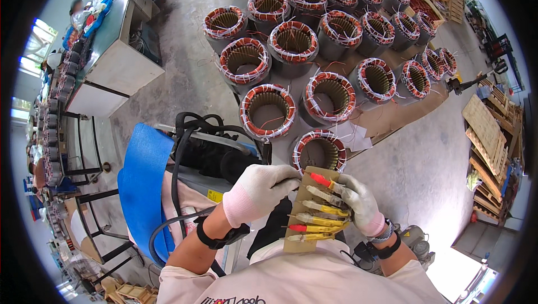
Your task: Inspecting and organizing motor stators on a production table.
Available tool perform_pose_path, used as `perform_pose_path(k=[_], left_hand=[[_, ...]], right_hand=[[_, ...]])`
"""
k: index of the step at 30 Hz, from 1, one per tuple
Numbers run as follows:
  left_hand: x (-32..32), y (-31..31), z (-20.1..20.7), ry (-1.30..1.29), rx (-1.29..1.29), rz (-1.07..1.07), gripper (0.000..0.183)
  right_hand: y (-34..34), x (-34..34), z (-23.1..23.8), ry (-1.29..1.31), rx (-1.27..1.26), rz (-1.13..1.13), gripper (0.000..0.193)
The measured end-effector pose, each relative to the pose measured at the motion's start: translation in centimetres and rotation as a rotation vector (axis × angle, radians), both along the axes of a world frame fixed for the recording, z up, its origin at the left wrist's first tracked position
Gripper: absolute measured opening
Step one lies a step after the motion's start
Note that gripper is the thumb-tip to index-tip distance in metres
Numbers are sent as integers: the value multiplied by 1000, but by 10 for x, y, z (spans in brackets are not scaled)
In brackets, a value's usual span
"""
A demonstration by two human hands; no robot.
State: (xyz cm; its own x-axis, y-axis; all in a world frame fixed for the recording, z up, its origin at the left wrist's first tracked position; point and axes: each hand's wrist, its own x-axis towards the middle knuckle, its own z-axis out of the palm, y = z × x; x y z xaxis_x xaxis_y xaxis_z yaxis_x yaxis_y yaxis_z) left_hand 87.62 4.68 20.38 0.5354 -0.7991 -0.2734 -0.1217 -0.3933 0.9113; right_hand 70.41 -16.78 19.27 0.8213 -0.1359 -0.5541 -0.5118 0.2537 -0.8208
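Note:
My left hand, in a whitish glove with a pink cuff, is closed, fingertips pinched at the upper left edge of a brown cardboard strip. What it pinches, if anything, is too small to make out. Across the strip lie several clip-like leads with yellow, red and pale sleeves, among them a red-tipped one; their thin ends stick out past its left edge. My gloved right hand grips the strip's right side, its fingers partly hidden by the leads. Just beyond the strip stands the nearest wound motor stator.
Several more grey stators with orange, white-laced windings stand in rows ahead. Black cables and a blue panel are at my left. A workbench stands far left, and wooden pallets are stacked at right.

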Motion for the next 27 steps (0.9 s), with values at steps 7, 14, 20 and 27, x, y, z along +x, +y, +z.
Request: perform_pose_path(k=[7,14,20,27], left_hand=[[4,2,-5,-13,-114,-55,26],[-7,-31,-48,-417,-226,-4,31],[-9,-64,-46,-587,-228,190,29],[-32,-19,-53,-90,-45,865,22]], right_hand=[[-3,0,-1,-52,206,-63,67],[-13,2,-6,-155,192,-87,90],[-37,20,-7,-173,219,-115,93],[-62,38,-13,-127,306,-118,93]])
